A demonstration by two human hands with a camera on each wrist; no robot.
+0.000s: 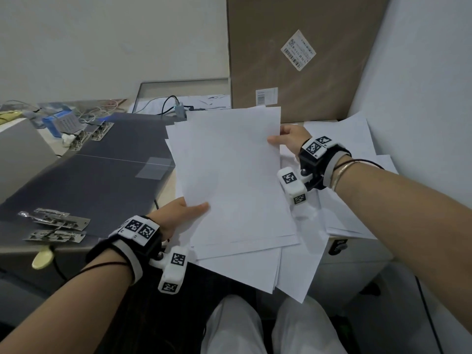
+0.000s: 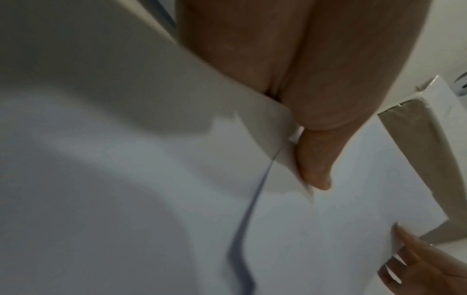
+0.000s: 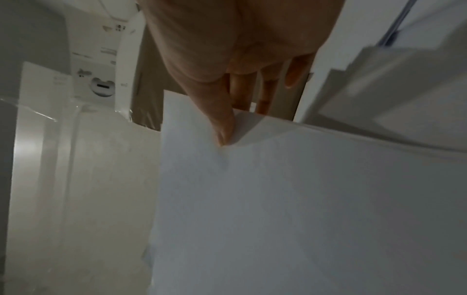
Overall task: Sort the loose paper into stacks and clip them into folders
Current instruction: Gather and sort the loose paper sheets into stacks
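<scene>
A sheaf of white paper is held up over the desk between both hands. My left hand pinches its near left edge, thumb on top; the wrist view shows that thumb pressed on the sheets. My right hand pinches the far right edge, thumb on top of the paper and fingers behind. More loose sheets lie spread beneath and to the right. Dark folders lie open at left with metal clips on them.
A tall cardboard box leans against the wall behind the paper. More clips, a blue box and cables clutter the far left. A grey box stands at the left edge. My knees are below the desk edge.
</scene>
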